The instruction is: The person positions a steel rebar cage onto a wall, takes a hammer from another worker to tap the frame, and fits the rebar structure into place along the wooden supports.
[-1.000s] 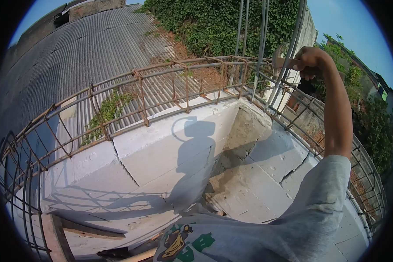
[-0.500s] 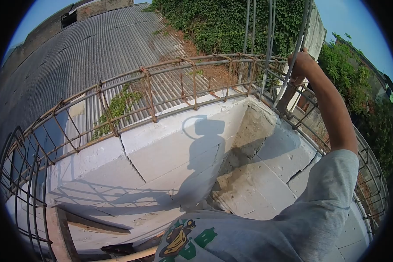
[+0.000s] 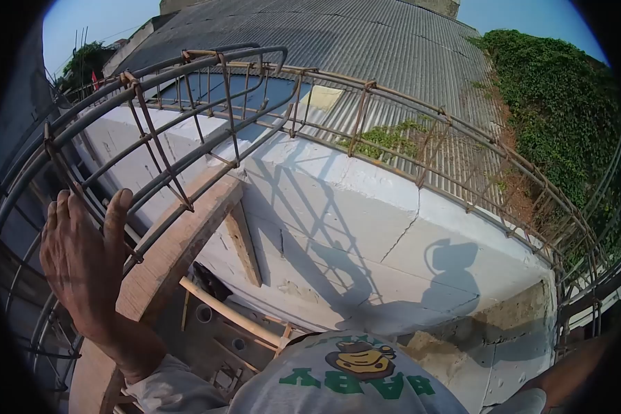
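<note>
My left hand (image 3: 83, 265) is at the left, with its fingers stretched up and its thumb apart. It overlaps the bars of a rebar cage (image 3: 176, 169), and its palm side is hidden from me. Bent hooks finish the cage's near section, which passes over a wooden formwork board (image 3: 179, 234). At the right edge only my right forearm (image 3: 576, 369) shows; the hand itself is out of sight.
A white block wall (image 3: 386, 207) carries another rebar cage (image 3: 438, 117) along its top. Behind it lies a corrugated roof (image 3: 366, 41) with a vine-covered wall (image 3: 545, 103) to the right. Far below, buckets (image 3: 203, 314) and timber poles (image 3: 238, 317) are visible.
My view has swung left. My left hand has come into view at the rebar cage. The right hand, which was up at the vertical bars, has dropped out of view, leaving only the forearm.
</note>
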Tool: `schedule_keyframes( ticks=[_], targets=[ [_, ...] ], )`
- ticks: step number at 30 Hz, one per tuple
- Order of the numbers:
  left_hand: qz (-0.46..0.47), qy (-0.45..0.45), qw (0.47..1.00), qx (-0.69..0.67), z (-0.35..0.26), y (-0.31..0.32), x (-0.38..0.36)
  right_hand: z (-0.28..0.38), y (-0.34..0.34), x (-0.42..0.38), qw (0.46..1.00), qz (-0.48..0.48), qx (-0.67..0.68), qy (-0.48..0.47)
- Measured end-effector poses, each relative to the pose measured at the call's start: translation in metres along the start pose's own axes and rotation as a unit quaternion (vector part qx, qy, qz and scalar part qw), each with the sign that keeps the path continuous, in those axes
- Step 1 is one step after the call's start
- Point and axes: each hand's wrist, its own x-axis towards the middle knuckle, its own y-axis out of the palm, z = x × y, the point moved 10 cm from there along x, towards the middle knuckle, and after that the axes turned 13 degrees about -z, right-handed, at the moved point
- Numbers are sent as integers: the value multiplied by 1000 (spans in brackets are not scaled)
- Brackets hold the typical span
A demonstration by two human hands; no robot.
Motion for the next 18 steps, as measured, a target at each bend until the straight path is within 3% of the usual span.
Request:
schedule_keyframes(
  ticks=[4, 6, 8, 10, 12, 13, 14, 18],
  targets=[
    [-5, 10, 999, -31, 0, -1, -1, 116, -33, -32, 958, -136, 216, 132],
    [-69, 36, 997, -25, -2, -5, -4, 190, -28, -55, 918, -104, 345, 166],
    [-54, 45, 997, -42, -3, -5, -4, 289, -9, -85, 871, 27, 465, 159],
    [-78, 55, 994, -52, -2, -6, -4, 414, 8, -138, 805, 279, 523, 33],
    [15, 28, 997, -73, -1, -3, -1, 491, 28, -205, 730, 394, 558, -37],
    [66, 17, 994, -81, 0, 3, -3, 521, 42, -228, 715, 446, 537, -47],
    [57, 21, 995, -79, 0, 3, -4, 548, 53, -250, 696, 499, 514, -58],
    [11, 36, 998, -56, 1, 8, -6, 629, 72, -310, 696, 537, 460, -126]
  ],
)
